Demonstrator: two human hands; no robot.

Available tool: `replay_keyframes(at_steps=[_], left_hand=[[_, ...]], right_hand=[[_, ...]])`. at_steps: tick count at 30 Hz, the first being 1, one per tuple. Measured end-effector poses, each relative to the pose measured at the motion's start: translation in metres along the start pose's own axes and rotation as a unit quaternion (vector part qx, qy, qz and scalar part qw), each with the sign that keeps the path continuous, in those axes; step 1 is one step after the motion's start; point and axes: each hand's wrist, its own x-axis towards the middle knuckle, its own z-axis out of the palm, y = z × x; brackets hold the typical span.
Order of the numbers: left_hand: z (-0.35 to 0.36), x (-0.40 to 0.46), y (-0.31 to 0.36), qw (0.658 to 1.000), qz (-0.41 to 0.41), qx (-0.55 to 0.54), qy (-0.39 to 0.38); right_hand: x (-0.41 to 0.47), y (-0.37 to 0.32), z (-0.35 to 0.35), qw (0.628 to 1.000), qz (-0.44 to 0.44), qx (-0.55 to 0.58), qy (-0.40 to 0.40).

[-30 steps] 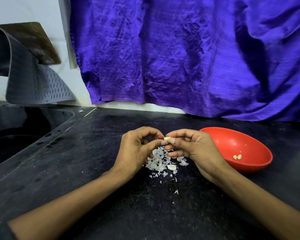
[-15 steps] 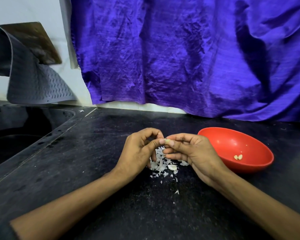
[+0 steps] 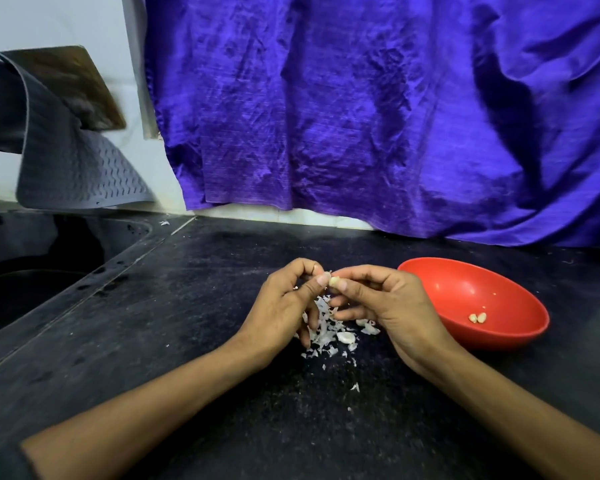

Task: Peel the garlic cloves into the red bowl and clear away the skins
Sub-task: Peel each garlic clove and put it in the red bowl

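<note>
Head camera: left hand point(image 3: 278, 306) and right hand point(image 3: 388, 303) both pinch one garlic clove point(image 3: 334, 281) above the skins point(image 3: 329, 329). It may slip from the fingertips and fall among them, I think. One red bowl point(image 3: 520, 336), just right, holds two peeled cloves point(image 3: 478, 318).

Garlic clove point(image 3: 334, 281) (mostly finger-hidden)

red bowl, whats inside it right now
Two peeled garlic cloves lie near the bottom of the red bowl, plus a tiny pale speck higher on the wall. The right hand covers a little of its near-left rim.
</note>
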Motion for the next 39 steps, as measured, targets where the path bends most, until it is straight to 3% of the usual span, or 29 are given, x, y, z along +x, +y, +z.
replay_keyframes(at_steps=[5,10,15,22,26,32,39], left_hand=[[-0.002,0.002,-0.002,1.0,0.002,-0.009,0.015],[-0.008,0.008,-0.005,0.998,0.019,0.001,0.058],[-0.009,0.008,-0.006,0.998,0.019,0.022,0.048],[-0.012,0.004,-0.008,0.964,0.112,0.225,0.081],[-0.011,0.004,-0.006,0.975,0.12,0.179,0.058],[-0.008,0.004,0.002,0.997,0.039,0.04,0.048],[-0.007,0.004,0.007,0.996,-0.014,-0.089,0.011]], right_hand=[[0.002,0.001,-0.002,0.999,-0.02,-0.037,0.02],[0.003,-0.003,-0.006,1.0,0.007,0.008,0.013],[0.004,-0.005,-0.006,0.999,0.028,0.038,0.01],[0.004,-0.006,-0.006,0.998,0.043,0.052,0.01],[0.005,-0.004,-0.008,0.998,0.047,0.048,0.005],[0.004,-0.003,-0.007,0.996,0.065,0.054,-0.004],[0.004,-0.003,-0.007,0.995,0.065,0.073,-0.008]])
